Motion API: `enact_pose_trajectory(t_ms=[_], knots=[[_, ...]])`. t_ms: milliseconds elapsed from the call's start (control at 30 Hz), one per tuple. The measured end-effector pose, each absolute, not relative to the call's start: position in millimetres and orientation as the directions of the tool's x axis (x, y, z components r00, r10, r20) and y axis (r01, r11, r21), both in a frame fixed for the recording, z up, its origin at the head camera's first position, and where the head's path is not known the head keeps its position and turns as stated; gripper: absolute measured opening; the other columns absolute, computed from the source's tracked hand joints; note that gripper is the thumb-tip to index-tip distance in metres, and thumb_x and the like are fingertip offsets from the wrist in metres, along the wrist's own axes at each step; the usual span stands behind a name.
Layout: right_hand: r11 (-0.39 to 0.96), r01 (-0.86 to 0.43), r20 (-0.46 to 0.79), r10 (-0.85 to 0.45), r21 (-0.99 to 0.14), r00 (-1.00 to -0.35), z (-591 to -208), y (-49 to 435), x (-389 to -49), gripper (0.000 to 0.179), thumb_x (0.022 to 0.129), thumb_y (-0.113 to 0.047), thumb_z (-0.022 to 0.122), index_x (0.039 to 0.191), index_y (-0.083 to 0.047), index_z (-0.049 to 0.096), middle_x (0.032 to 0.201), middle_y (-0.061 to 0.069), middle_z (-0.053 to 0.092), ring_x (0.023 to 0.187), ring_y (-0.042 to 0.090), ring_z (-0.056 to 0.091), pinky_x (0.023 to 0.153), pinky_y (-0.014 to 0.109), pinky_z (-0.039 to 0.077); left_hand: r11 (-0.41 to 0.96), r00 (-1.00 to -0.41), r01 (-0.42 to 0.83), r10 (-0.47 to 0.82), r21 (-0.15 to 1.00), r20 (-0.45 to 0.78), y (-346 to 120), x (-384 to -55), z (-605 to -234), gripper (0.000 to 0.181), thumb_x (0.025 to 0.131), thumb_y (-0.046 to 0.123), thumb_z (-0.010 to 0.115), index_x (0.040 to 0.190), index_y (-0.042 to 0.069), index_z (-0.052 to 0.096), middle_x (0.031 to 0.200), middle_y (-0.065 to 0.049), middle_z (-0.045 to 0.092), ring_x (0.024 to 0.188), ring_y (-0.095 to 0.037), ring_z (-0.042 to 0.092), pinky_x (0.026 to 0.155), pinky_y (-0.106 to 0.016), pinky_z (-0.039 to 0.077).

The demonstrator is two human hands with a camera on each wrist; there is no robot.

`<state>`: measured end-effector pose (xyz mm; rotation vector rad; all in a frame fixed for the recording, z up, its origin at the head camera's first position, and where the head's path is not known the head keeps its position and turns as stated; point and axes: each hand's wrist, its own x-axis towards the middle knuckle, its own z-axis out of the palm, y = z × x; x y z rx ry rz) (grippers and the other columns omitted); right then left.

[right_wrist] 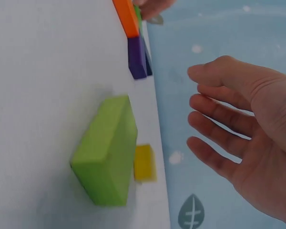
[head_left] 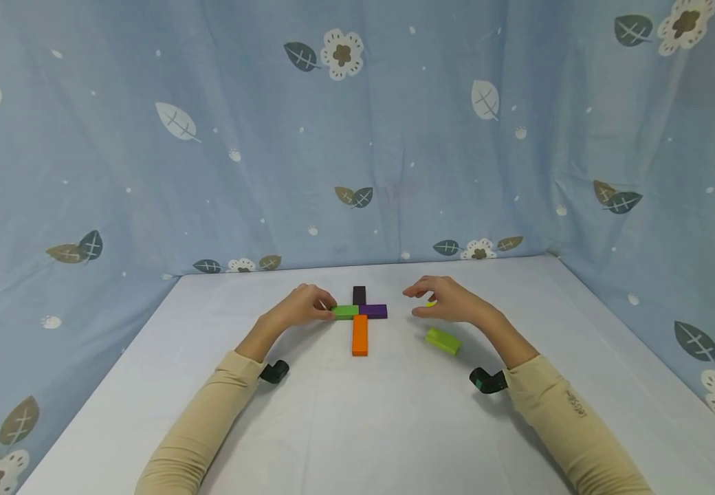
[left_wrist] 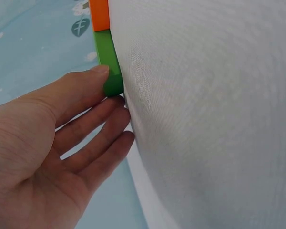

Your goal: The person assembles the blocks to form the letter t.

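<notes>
Four blocks meet in a cross on the white table: a dark block (head_left: 359, 295) at the far side, a purple block (head_left: 373, 311) on the right, an orange block (head_left: 360, 335) in front and a green block (head_left: 346, 312) on the left. My left hand (head_left: 302, 304) pinches the green block's outer end, thumb (left_wrist: 99, 71) along its side and fingertips by the end. To the right of the cross, my right hand (head_left: 447, 300) is raised with relaxed, spread fingers and holds nothing. It partly hides a yellow block (right_wrist: 144, 163). A lime block (head_left: 443, 341) lies nearer me.
A white cloth (head_left: 357, 426) covers the table. Blue patterned curtains (head_left: 357, 137) hang behind it and along both sides. Black wrist devices (head_left: 487, 381) stick out from both sleeves, low over the cloth.
</notes>
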<state>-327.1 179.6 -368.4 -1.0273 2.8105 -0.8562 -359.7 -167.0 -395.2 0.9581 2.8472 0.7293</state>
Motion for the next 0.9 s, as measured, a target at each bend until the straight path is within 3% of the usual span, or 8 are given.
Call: enact_pose_trajectory(t_ms=[233, 600, 900], knots=[[0.634, -0.533, 0.124, -0.572, -0.56, -0.811, -372, 203, -338, 0.041, 0.088, -0.016, 0.073, 0.127, -0.007, 0.064, 0.125, 0.018, 0.065, 0.117, 0.038, 0.059, 0.096, 0.05, 0.052, 0.69, -0.802, 0.562, 0.589, 0.456, 0.097, -167, -363, -395, 0.025, 0.088, 0.016, 0.074, 0.109, 0.005, 0.074, 0.105, -0.01, 0.075, 0.089, -0.018, 0.072, 0.08, -0.03, 0.059], [0.684, -0.466, 0.054, -0.532, -0.561, -0.845, -382, 227, -348, 0.044, 0.088, -0.016, 0.073, 0.128, 0.0, 0.063, 0.128, 0.02, 0.063, 0.116, 0.034, 0.061, 0.092, 0.042, 0.056, 0.686, -0.8, 0.563, 0.593, 0.46, 0.094, -170, -365, -397, 0.024, 0.088, 0.016, 0.074, 0.109, 0.004, 0.074, 0.104, -0.009, 0.075, 0.088, -0.017, 0.072, 0.079, -0.029, 0.059], [0.697, -0.466, 0.055, -0.525, -0.545, -0.849, -391, 233, -356, 0.043, 0.088, -0.02, 0.073, 0.125, -0.001, 0.064, 0.123, 0.018, 0.066, 0.11, 0.033, 0.064, 0.089, 0.044, 0.055, 0.689, -0.802, 0.559, 0.591, 0.461, 0.088, -169, -367, -396, 0.024, 0.088, 0.016, 0.074, 0.109, 0.006, 0.074, 0.103, -0.008, 0.075, 0.088, -0.017, 0.072, 0.078, -0.028, 0.059]])
